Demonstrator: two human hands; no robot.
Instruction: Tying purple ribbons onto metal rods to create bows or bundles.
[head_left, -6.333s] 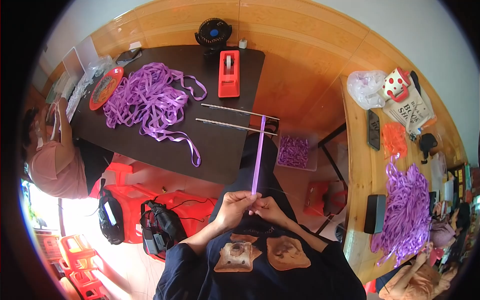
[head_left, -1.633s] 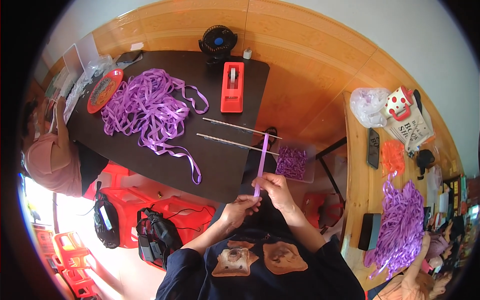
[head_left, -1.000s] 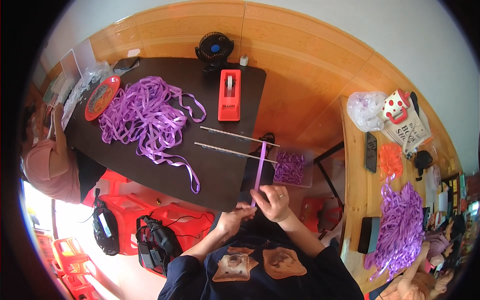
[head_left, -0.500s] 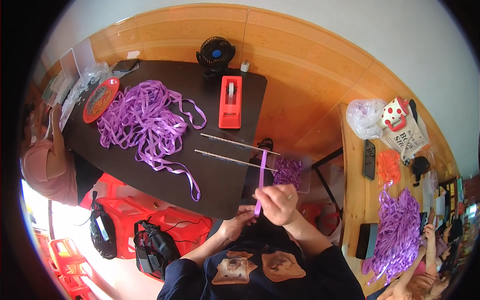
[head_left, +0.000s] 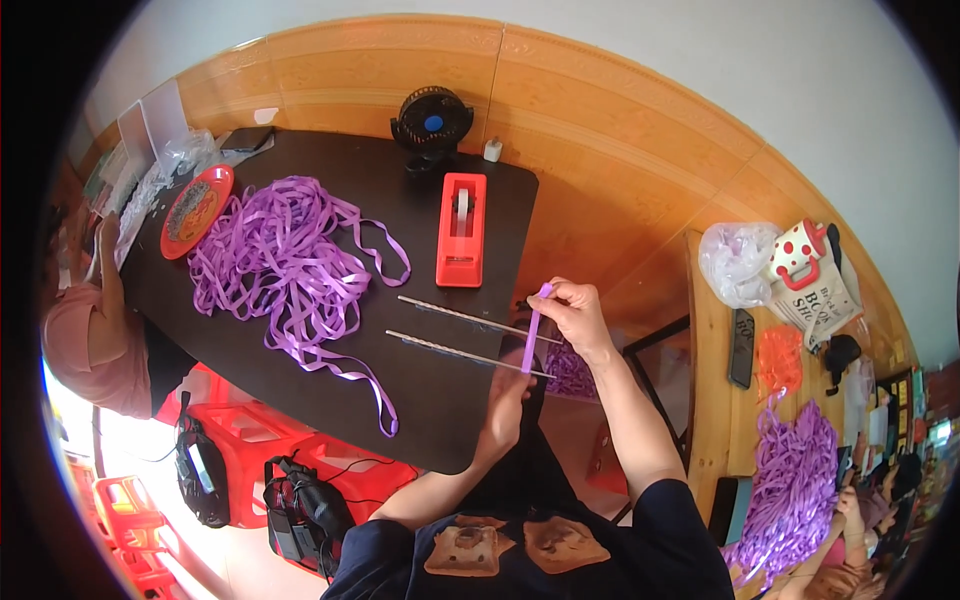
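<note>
Two thin twisted metal rods, an upper rod (head_left: pixel 455 315) and a lower rod (head_left: pixel 440 349), stick out past the right edge of the dark table. A purple ribbon strip (head_left: pixel 532 345) crosses both rods near their free ends. Above the upper rod, my right hand (head_left: pixel 580 318) pinches the strip's upper end between thumb and fingers. My left hand (head_left: pixel 506 402) is beside the strip's lower end at the lower rod; its fingers are partly hidden and blurred. A big tangled heap of purple ribbon (head_left: pixel 285 250) lies on the table to the left.
On the dark table (head_left: pixel 430 410) stand a red tape dispenser (head_left: pixel 461 265), a black fan (head_left: pixel 432 120) and a red plate (head_left: pixel 180 240). Under the rods is a bin of purple pieces (head_left: pixel 570 372). Another person (head_left: pixel 95 335) sits left; a wooden table (head_left: pixel 708 420) with more ribbon stands right.
My right hand has risen from below the rods to above the upper one, carrying the ribbon end. My left hand has moved up to the lower rod. The view has shifted slightly.
</note>
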